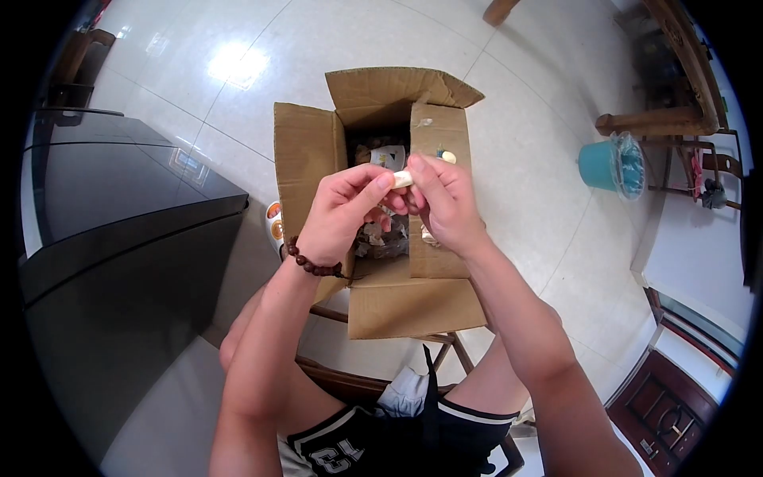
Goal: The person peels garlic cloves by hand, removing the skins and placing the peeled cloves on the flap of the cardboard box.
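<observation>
One cardboard box: flaps spread; a loosened pinch could drop the pale piece among its scraps, too jumbled to count
Bucket: one, teal, well apart on the right
Hands: two, left hand and right hand, fingers of both pinched nearly closed on the piece
Pale piece: one, between the fingertips, over the box opening

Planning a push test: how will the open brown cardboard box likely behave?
The open brown cardboard box is probably light for its size: visible contents look like crumpled brownish scraps. Its thin, splayed flaps would likely bend; flat sides suggest it won't roll.
</observation>
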{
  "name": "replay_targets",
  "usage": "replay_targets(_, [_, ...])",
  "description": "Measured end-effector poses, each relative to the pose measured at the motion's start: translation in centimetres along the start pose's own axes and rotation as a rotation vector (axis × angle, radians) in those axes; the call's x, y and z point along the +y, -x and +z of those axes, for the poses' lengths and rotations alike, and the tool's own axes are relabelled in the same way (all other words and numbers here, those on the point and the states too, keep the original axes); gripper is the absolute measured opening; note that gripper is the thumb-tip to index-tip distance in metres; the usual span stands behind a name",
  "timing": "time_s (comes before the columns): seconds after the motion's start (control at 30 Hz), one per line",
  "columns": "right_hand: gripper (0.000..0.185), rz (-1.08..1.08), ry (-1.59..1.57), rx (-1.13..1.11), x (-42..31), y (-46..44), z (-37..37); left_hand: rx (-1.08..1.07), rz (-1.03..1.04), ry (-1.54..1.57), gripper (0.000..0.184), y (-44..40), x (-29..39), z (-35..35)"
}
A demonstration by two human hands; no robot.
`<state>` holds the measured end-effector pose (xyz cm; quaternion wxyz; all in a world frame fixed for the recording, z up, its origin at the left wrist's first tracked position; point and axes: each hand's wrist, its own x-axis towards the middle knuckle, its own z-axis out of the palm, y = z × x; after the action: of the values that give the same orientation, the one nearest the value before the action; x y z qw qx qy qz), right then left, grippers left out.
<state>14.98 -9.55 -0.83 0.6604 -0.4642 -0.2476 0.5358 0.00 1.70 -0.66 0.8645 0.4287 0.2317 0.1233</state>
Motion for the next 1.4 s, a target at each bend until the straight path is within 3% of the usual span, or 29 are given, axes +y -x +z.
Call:
replay_targets(0.13, [0.042,0.019,-0.092,-0.021,0.2,0.0,0.0,-0.076,-0.055,0.055,0.025,-0.1,0.1,-1.0])
replay_targets(0.27, [0.031,-0.053,0.092,-0.004,-1.2,-0.2,-0.1,-0.036,-0.015,0.039,0.025,-0.4,0.2,-1.2])
replay_targets(0.43, [0.012,-0.065,0.225,0.039,-2.6,-0.5,-1.3,0.062,0.094,-0.307,0.027,-0.5,1.1,-1.1])
replay_targets(0.8, [0.004,-0.083,0.471,0.136,-2.0,0.0,-0.9,0.074,0.168,-0.408,0.022,-0.4,0.9,-0.7])
replay_targets(0.93, [0.004,-0.028,0.296,0.137,-2.2,0.1,-0.3,-0.012,0.121,-0.125,0.024,-0.6,0.5,-0.5])
replay_targets(1.0, [0.006,-0.047,0.124,0.114,-1.8,0.1,-0.3,-0.023,0.118,-0.123,0.024,-0.7,0.3,-0.7])
replay_targets(1.13, [0.005,-0.038,0.085,0.117,-2.0,-0.4,-0.9,-0.06,0.131,-0.224,0.026,-0.5,0.7,-1.3])
replay_targets(1.23, [0.006,-0.13,0.105,0.247,-2.0,-1.0,-2.7,-0.068,0.241,-0.174,0.024,-0.3,1.6,-2.3])
replay_targets(1.3, [0.006,0.019,0.505,0.227,-2.7,-1.0,-2.7,-0.031,0.21,-0.283,0.023,-0.1,2.5,-1.7])
replay_targets(1.33, [0.006,0.018,0.504,0.227,-2.6,-0.9,-2.4,0.013,0.174,-0.389,0.023,0.1,2.8,-1.5])
replay_targets(1.4, [0.006,0.085,0.813,0.027,-2.0,-0.4,-1.6,0.059,0.164,-0.357,0.021,0.0,2.4,-1.6])
